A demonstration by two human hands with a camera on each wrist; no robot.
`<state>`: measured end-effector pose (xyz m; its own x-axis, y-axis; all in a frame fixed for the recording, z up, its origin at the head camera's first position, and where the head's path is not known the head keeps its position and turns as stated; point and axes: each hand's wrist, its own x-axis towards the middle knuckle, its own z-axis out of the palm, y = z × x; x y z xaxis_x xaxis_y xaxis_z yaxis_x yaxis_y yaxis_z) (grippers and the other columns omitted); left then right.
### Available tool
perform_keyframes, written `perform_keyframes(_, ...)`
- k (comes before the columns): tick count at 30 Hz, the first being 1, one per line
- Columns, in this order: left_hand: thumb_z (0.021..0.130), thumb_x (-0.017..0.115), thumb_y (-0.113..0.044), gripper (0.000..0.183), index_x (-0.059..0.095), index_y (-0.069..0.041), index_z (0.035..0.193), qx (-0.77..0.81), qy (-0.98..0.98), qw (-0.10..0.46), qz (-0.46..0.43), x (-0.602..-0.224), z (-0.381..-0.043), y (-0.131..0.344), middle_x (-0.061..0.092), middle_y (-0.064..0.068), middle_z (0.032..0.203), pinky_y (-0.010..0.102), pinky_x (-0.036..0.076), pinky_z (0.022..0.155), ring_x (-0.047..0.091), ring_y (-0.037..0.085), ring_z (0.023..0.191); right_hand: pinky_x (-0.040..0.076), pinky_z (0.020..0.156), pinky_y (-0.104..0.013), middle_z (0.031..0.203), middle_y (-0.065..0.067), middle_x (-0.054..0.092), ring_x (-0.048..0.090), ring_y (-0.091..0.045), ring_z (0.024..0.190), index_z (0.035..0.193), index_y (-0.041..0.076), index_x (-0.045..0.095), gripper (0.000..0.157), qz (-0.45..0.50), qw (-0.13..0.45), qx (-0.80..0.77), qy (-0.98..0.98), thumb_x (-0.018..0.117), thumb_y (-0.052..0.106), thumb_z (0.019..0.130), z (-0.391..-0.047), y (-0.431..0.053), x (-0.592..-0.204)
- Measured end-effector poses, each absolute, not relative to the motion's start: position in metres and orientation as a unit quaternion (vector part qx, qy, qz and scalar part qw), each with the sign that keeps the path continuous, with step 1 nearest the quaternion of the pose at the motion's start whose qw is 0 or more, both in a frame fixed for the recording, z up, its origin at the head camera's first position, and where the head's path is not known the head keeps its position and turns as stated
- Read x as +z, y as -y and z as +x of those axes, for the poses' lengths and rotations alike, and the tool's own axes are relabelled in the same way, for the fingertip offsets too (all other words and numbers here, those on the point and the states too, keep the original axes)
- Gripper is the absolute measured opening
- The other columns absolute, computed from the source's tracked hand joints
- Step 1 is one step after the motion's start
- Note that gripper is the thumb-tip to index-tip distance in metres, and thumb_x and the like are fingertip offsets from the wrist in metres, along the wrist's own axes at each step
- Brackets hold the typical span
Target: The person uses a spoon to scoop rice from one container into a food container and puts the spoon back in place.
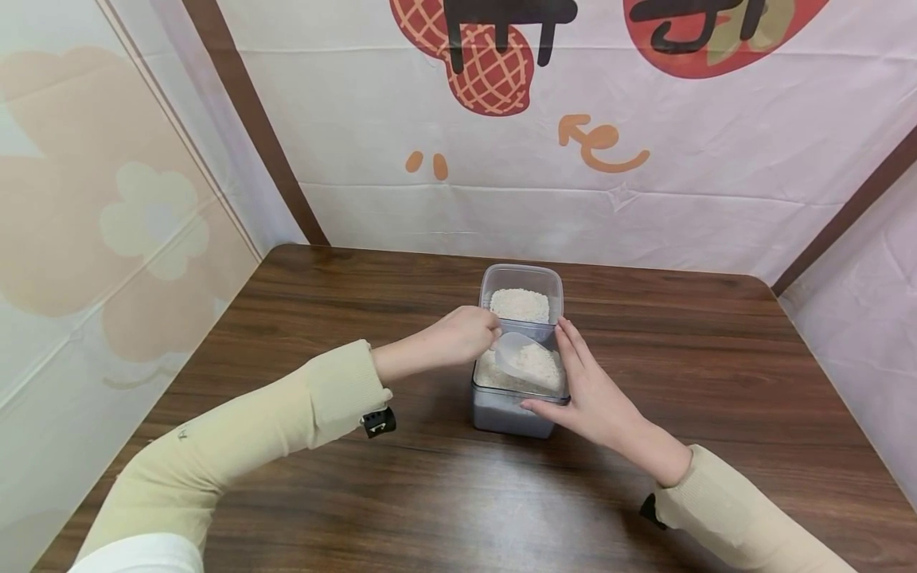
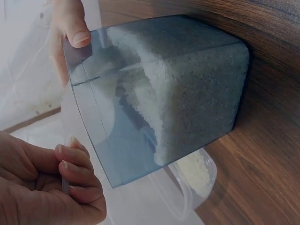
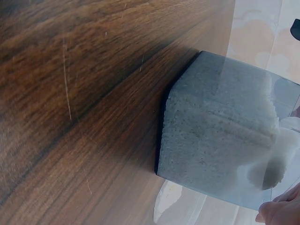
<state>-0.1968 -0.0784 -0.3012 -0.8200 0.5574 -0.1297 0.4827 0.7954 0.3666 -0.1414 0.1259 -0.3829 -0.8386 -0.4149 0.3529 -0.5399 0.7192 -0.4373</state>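
Smoky blue and white against streaked brown

The square see-through plastic box (image 1: 512,415) is smoky blue-grey, the loose rice grains (image 2: 201,84) white. The rounded plastic scoop (image 1: 512,348) is milky translucent white, the small plastic container (image 1: 523,278) clear grey. The wooden counter (image 1: 401,493) is dark brown with darker streaked grain. Pale cream covers the long cloth sleeves (image 1: 275,414). On the whitish fabric backdrop (image 1: 358,119), a red peanut print (image 1: 494,76) carries pale orange crosshatching; a peach flower print (image 1: 57,215) has a pale green middle.

a brown wood-grain table (image 1: 344,493) bears a tinted bin (image 1: 510,417) and a clear tub (image 1: 520,278)
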Motion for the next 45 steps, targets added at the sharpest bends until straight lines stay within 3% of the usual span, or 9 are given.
perform_keyframes(6, 0.093, 0.044, -0.011, 0.023, 0.062, -0.006, 0.080, 0.181, -0.940, 0.120, 0.262, -0.304, -0.196, 0.084, 0.054, 0.002, 0.074, 0.027, 0.041, 0.070, 0.049, 0.015, 0.073, 0.035, 0.098, -0.045, 0.149, -0.019, 0.015, 0.029, -0.034, 0.131, 0.140, -0.010, 0.020, 0.103, 0.262, 0.115, 0.270, 0.919, 0.074, 0.046, 0.072, -0.142, -0.126, -0.384)
perform_keyframes(14, 0.095, 0.041, -0.011, 0.027, 0.051, -0.008, 0.070, 0.239, -0.930, 0.132, 0.245, -0.305, -0.196, 0.091, 0.042, 0.000, 0.058, 0.024, 0.036, 0.056, 0.043, 0.013, 0.056, 0.035, 0.098, -0.045, 0.149, -0.018, 0.015, 0.028, -0.034, 0.132, 0.141, -0.009, 0.019, 0.103, 0.257, 0.112, 0.271, 0.921, 0.073, 0.047, 0.073, -0.141, -0.126, -0.383)
perform_keyframes(22, 0.093, 0.043, -0.012, 0.024, 0.057, -0.007, 0.074, 0.240, -0.931, 0.088, 0.260, -0.313, -0.195, 0.097, 0.046, 0.000, 0.064, 0.027, 0.039, 0.064, 0.048, 0.016, 0.068, 0.034, 0.099, -0.046, 0.150, -0.018, 0.014, 0.026, -0.033, 0.133, 0.141, -0.010, 0.019, 0.104, 0.257, 0.108, 0.270, 0.922, 0.072, 0.048, 0.073, -0.142, -0.127, -0.384)
perform_keyframes(45, 0.095, 0.042, -0.012, 0.033, 0.048, -0.007, 0.063, 0.303, -0.918, 0.096, 0.238, -0.319, -0.191, 0.104, 0.042, -0.002, 0.057, 0.024, 0.033, 0.056, 0.039, 0.011, 0.056, 0.035, 0.099, -0.045, 0.151, -0.015, 0.013, 0.028, -0.032, 0.132, 0.142, -0.007, 0.016, 0.105, 0.250, 0.098, 0.273, 0.924, 0.071, 0.050, 0.074, -0.142, -0.127, -0.384)
